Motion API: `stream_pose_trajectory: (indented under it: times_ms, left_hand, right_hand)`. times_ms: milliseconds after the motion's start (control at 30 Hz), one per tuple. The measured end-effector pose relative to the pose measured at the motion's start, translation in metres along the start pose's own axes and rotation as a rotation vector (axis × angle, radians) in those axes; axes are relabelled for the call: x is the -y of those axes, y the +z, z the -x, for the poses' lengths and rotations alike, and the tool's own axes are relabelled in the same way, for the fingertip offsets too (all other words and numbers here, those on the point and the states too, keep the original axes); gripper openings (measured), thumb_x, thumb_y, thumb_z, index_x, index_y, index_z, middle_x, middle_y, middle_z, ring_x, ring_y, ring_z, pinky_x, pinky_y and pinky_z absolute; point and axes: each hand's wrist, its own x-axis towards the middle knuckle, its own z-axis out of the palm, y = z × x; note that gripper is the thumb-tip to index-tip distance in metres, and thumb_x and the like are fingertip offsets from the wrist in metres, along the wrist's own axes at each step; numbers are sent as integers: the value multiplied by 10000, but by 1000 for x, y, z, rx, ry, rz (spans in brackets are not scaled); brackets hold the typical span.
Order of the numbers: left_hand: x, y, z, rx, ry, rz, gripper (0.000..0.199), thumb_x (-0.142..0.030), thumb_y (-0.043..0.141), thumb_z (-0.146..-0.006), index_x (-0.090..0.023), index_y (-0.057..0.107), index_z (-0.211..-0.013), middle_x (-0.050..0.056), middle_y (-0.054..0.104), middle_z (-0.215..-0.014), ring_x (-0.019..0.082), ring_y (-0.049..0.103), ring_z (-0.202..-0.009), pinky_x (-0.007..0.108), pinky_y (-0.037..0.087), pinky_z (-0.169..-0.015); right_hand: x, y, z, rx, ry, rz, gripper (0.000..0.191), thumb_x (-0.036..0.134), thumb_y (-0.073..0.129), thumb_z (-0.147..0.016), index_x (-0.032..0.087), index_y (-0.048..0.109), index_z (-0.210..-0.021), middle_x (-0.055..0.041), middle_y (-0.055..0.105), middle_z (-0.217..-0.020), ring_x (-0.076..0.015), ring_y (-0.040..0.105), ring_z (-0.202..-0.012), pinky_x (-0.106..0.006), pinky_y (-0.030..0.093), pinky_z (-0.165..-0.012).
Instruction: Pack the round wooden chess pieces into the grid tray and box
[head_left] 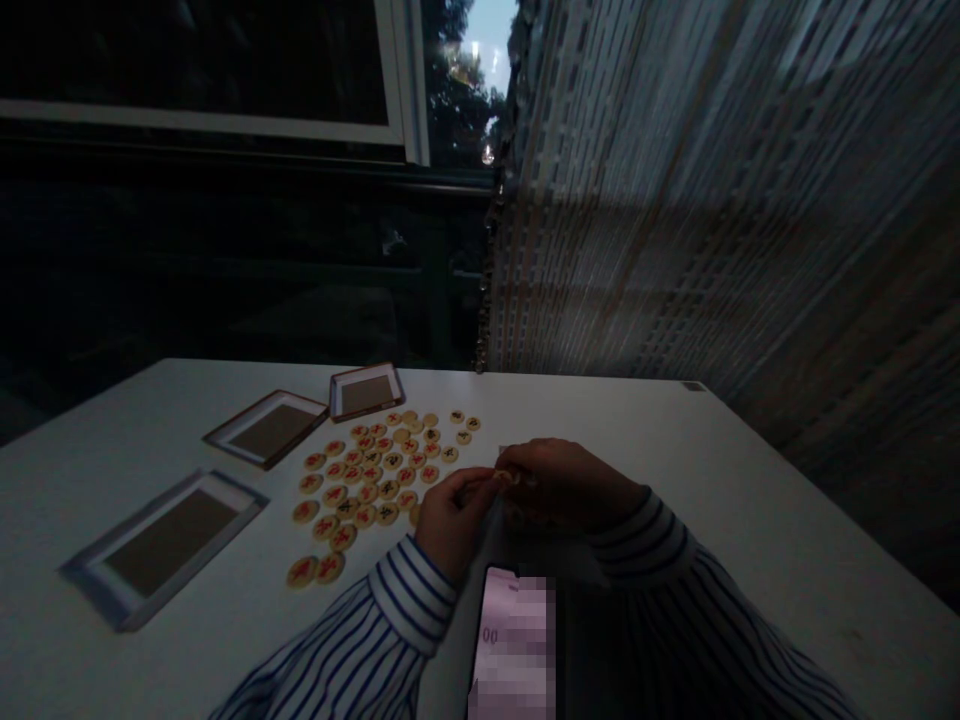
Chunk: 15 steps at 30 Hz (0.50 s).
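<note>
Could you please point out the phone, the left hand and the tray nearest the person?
Phone (499,640): head view, on the lit screen.
Left hand (451,522): head view, on the back of the hand.
Nearest tray (105,595): head view, on its rim at the left end.

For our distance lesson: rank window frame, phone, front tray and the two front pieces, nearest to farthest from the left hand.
From the left hand:
1. Phone, near side
2. Two front pieces, left
3. Front tray, farther left
4. Window frame, past the table
</note>
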Motion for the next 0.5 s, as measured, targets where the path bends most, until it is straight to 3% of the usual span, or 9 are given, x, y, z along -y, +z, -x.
stream_pose_trajectory:
  times_ms: [233, 500]
  left_hand:
    - [8, -1, 0, 18, 23, -13, 229, -313, 596, -667, -131, 628, -802, 60, 683, -761, 158, 630, -701, 254, 498, -641]
    - [9, -2, 2, 32, 183, -357, 212, -274, 467, -759, -171, 617, -867, 40, 663, -842, 144, 602, -760, 252, 475, -673]
  right_hand:
    - [5, -2, 0, -31, -44, 93, 261, 325, 416, -791, 197, 589, -940, -64, 622, -855, -175, 550, -799, -260, 374, -641]
    - [-2, -1, 1, 29, 8, 166, 250, 350, 422, -775, 197, 598, -865, -61, 634, -818, -182, 569, -747, -249, 362, -578]
